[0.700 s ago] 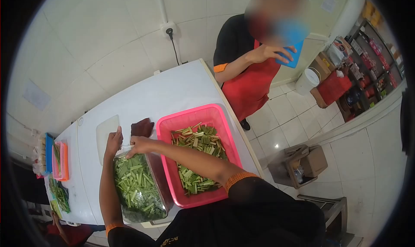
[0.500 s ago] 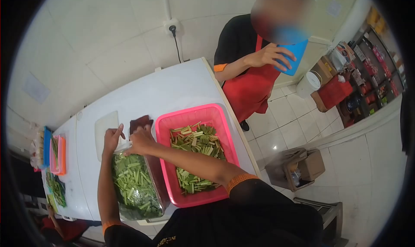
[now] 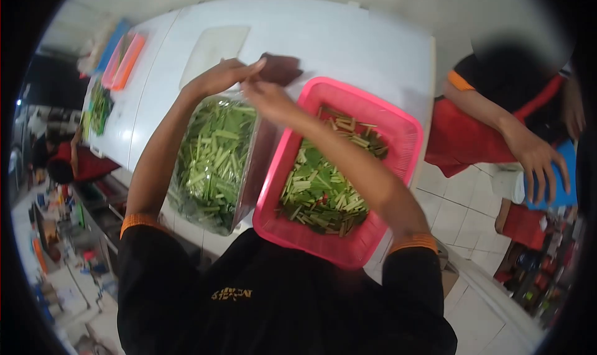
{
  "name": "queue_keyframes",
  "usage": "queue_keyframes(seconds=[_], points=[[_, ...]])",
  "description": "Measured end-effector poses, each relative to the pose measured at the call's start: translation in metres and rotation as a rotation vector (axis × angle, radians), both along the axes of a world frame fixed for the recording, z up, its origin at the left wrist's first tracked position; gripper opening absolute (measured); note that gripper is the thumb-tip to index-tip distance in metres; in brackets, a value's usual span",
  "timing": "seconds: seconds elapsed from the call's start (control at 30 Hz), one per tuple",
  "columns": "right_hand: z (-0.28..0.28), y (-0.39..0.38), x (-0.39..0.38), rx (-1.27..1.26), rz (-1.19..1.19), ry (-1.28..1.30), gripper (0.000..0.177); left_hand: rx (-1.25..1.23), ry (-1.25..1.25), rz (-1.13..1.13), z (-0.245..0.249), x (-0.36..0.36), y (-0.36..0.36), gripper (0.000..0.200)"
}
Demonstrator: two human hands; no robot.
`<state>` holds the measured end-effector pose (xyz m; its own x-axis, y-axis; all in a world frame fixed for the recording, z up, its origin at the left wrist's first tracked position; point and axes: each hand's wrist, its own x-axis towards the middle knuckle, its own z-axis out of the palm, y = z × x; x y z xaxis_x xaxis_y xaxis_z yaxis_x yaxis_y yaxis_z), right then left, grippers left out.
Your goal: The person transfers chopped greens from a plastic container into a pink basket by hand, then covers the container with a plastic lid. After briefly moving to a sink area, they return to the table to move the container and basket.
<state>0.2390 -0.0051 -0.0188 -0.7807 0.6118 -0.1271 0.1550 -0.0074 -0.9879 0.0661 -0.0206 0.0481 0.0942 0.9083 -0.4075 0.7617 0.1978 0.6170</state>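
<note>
Both grips, left hand [image 3: 225, 76] and right hand [image 3: 272, 101], meet above a clear plastic bag of cut greens [image 3: 217, 159] beside the pink plastic basket [image 3: 400, 130] on the white surface [image 3: 354, 38], pinching or not I cannot tell, the bag likely soft, slippery, weighty, best supported underneath.

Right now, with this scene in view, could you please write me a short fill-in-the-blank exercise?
1. The basket holding loose cut greens is bright ____.
2. In this view, the clear package of greens is on the basket's ____ side.
3. The object in the co-worker's hand is coloured ____.
4. The tabletop is coloured ____.
Missing: pink; left; blue; white.
</note>
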Motion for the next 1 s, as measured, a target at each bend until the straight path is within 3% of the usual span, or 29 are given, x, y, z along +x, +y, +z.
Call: queue_keyframes(seconds=[0.03, 0.17, 0.23, 0.4, 0.53, 0.57, 0.63, 0.67, 0.7, 0.8, 0.87, 1.0], points=[[-0.014, 0.011, 0.001, -0.131, 0.105, -0.002, 0.053, 0.005, 0.044, 0.003, 0.001, 0.01, -0.005, 0.082], [-0.003, 0.011, 0.03, -0.158, 0.248, 0.099, 0.056, -0.071, 0.243, -0.045, 0.009, 0.037, -0.01, 0.096], [0.001, 0.015, 0.033, -0.23, 0.289, 0.074, 0.065, -0.052, 0.247, -0.017, 0.003, 0.036, -0.009, 0.094], [-0.007, 0.027, 0.034, -0.188, 0.374, 0.096, 0.055, 0.007, 0.36, -0.061, -0.007, 0.038, -0.008, 0.091], [-0.002, 0.021, 0.037, -0.334, 0.401, 0.061, 0.04, -0.005, 0.313, -0.083, 0.007, 0.041, -0.012, 0.083], [0.0, 0.022, 0.038, -0.405, 0.424, 0.087, 0.029, 0.014, 0.16, 0.031, 0.005, 0.042, -0.017, 0.073], [-0.005, 0.023, 0.044, -0.643, 0.301, 0.27, 0.026, 0.013, 0.034, 0.103, -0.001, 0.033, -0.011, 0.069], [-0.008, 0.023, 0.043, -0.769, 0.244, 0.371, 0.027, 0.004, -0.021, 0.141, -0.004, 0.027, -0.011, 0.067], [-0.007, 0.024, 0.044, -0.781, 0.243, 0.38, 0.041, 0.062, -0.123, 0.16, -0.008, 0.025, -0.011, 0.064], [-0.015, 0.03, 0.045, -0.738, 0.32, 0.428, 0.048, 0.069, -0.14, 0.122, -0.009, 0.019, -0.015, 0.067], [-0.019, 0.032, 0.046, -0.793, 0.34, 0.401, 0.049, 0.107, 0.015, 0.03, -0.013, 0.017, -0.016, 0.067], [-0.017, 0.034, 0.043, -0.894, 0.314, 0.475, 0.05, 0.013, 0.045, 0.048, -0.002, 0.026, -0.012, 0.069]])
